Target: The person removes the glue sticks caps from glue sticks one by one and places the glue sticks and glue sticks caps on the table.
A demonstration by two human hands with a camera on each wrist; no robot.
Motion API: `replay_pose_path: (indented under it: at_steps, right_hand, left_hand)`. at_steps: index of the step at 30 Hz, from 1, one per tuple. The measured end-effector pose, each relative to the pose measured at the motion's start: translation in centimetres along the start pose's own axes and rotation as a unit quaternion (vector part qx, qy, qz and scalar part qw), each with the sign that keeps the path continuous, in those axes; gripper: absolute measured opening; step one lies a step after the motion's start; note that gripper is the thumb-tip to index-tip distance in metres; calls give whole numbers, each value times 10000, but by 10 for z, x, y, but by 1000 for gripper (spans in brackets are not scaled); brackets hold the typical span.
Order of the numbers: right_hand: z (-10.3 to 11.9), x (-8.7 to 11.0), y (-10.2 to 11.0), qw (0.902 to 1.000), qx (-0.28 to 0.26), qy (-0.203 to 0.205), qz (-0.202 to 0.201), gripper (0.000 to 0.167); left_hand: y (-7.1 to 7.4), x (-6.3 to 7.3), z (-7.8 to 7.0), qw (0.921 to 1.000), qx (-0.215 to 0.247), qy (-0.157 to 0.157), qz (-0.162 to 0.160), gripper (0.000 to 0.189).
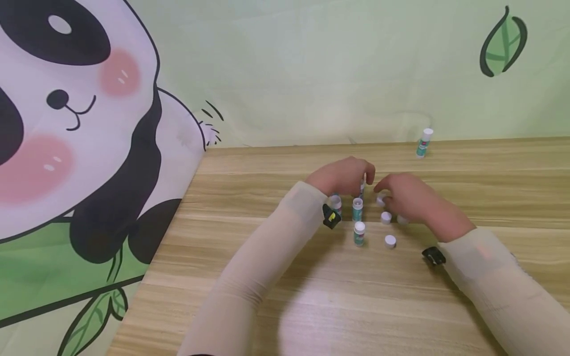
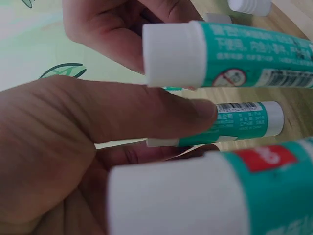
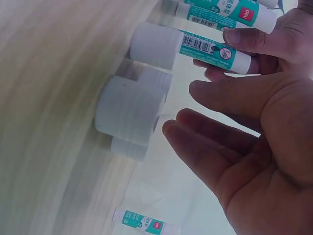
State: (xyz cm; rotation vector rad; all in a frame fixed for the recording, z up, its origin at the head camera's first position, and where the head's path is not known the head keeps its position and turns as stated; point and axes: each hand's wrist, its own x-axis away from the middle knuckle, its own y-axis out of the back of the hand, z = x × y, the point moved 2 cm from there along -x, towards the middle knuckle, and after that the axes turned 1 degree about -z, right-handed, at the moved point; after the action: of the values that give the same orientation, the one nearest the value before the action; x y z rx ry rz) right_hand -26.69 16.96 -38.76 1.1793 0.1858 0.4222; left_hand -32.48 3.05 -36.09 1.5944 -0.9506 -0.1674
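Observation:
My left hand (image 1: 342, 175) pinches a glue stick (image 2: 242, 119) with a teal label, thumb along its side; in the head view that hand hides most of it. Beside it stand more teal glue sticks, one (image 1: 357, 210) in the middle, one (image 1: 359, 234) nearer me and one (image 1: 337, 203) partly behind my left wrist. My right hand (image 1: 408, 199) hovers at the white caps, thumb and fingers apart with nothing between them. Under its fingertips is one cap (image 1: 380, 200), with others close by: a cap (image 1: 386, 218) and a cap (image 1: 403, 219) partly hidden by the hand.
Another white cap (image 1: 390, 241) lies nearest me on the wooden table (image 1: 347, 306). A separate glue stick (image 1: 424, 143) stands at the back right, near the green cloth backdrop (image 1: 311, 74) with a panda print. Both forearms reach in from the front.

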Motion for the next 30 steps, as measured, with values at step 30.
replay_pose_path:
  at_steps: [30]
  right_hand:
    - [3,11,15,9967,318,361,-651,27]
  left_hand:
    - [8,5,-6,9975,-44,-657,-257,28]
